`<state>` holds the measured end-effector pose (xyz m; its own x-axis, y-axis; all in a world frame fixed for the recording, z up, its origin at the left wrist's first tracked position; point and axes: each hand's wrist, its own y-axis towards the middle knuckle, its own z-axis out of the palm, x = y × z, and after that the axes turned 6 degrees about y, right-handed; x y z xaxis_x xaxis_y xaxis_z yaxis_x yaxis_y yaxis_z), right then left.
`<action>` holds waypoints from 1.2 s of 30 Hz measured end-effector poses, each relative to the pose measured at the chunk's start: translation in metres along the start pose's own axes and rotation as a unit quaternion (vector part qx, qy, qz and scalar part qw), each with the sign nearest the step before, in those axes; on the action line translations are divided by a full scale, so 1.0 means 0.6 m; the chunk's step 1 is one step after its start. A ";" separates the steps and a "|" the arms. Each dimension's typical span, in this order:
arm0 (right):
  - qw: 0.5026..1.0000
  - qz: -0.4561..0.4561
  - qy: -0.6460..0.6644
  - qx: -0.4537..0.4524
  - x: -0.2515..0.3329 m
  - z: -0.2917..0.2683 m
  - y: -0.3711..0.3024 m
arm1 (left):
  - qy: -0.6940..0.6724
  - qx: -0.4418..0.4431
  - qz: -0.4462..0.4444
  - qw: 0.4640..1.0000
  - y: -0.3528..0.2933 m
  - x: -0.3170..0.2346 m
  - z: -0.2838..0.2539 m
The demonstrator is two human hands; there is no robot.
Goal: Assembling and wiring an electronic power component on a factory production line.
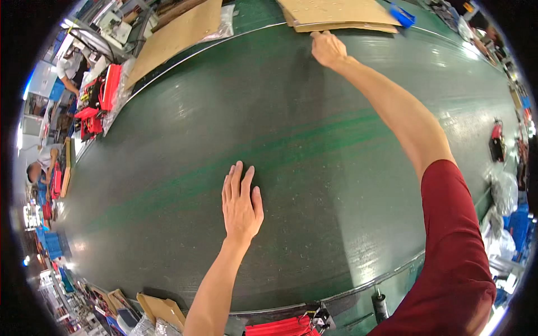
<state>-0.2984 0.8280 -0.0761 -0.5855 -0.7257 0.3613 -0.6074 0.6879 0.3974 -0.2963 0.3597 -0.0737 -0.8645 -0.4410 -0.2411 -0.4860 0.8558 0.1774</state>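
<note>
Stack of cardboard sheets (342,12) sits at far side of the green work surface (185,145), top ctr-right from where I'm standing, edges a bit uneven. R hand (329,49) is right at its near edge, arm well stretched, fingers curled in together; can't tell if they're clamped on the board or just against it. IMO best to get thumb under & fingers over, w/ a firm pinch, & keep the pull low & level so the board doesn't buckle. L hand (241,207) is palm down over mid surface, fingers a little apart, nothing in it; handy for steadying, I'd say. Blue tray (402,15) is just beside the stack's R corner, so mind that. Further out, red-and-black tool (496,141) lies far R
</note>
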 end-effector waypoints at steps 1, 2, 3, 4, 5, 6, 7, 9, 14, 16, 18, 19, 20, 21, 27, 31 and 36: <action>0.997 0.001 -0.035 0.070 0.004 0.009 0.024 | 0.003 0.005 -0.010 1.000 -0.003 0.006 -0.005; 0.997 -0.002 -0.030 0.078 0.009 0.023 0.031 | 0.005 0.007 -0.013 1.000 -0.004 0.010 -0.010; 0.998 -0.034 -0.032 0.041 0.012 0.035 0.036 | 0.006 0.009 -0.015 1.000 -0.005 0.014 -0.013; 0.997 -0.066 -0.037 0.000 0.010 0.042 0.043 | 0.006 0.011 -0.018 1.000 -0.004 0.018 -0.014; 0.991 -0.113 -0.072 -0.015 0.007 0.048 0.048 | -0.002 0.015 -0.022 1.000 -0.006 0.022 -0.015; 0.991 -0.114 -0.071 -0.014 0.004 0.053 0.051 | -0.011 0.020 -0.025 0.999 -0.009 0.025 -0.016; 0.981 -0.163 -0.102 -0.010 0.003 0.054 0.056 | -0.010 0.020 -0.026 0.999 -0.009 0.029 -0.017; 0.968 -0.211 -0.132 -0.006 0.009 0.063 0.072 | -0.008 0.028 -0.031 0.999 -0.010 0.037 -0.017; 0.954 -0.219 -0.203 -0.026 0.019 0.087 0.127 | 0.001 0.044 -0.027 0.999 -0.010 0.055 -0.024; 0.946 -0.175 -0.270 0.034 -0.002 0.093 0.143 | -0.002 0.047 -0.024 0.999 -0.013 0.056 -0.028; 0.899 -0.356 -0.202 -0.154 -0.055 0.094 0.149 | 0.001 0.036 -0.009 0.999 -0.008 0.058 -0.022; 0.914 -0.346 -0.196 -0.084 -0.009 0.090 0.123 | 0.019 0.043 -0.022 0.999 -0.018 0.075 -0.033; 0.914 -0.345 -0.197 -0.082 0.005 0.077 0.123 | 0.019 0.043 -0.023 0.999 -0.020 0.078 -0.035; 0.921 -0.298 -0.252 0.019 0.017 0.068 0.124 | 0.017 0.042 -0.021 0.999 -0.020 0.081 -0.035; 0.878 -0.334 -0.296 0.172 0.025 -0.001 0.129 | 0.022 0.025 -0.010 0.999 -0.024 0.094 -0.042; 0.863 -0.258 -0.309 0.307 0.096 -0.088 0.098 | 0.032 0.025 -0.023 0.999 -0.036 0.110 -0.053; 0.898 -0.395 -0.170 0.089 0.004 -0.102 0.053 | 0.055 0.007 -0.026 0.998 -0.052 0.114 -0.038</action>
<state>-0.2863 0.8471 -0.0111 -0.0464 -0.9632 -0.2649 -0.9642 -0.0262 0.2639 -0.3435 0.2967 -0.0739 -0.8473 -0.5116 -0.1426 -0.5296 0.8342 0.1539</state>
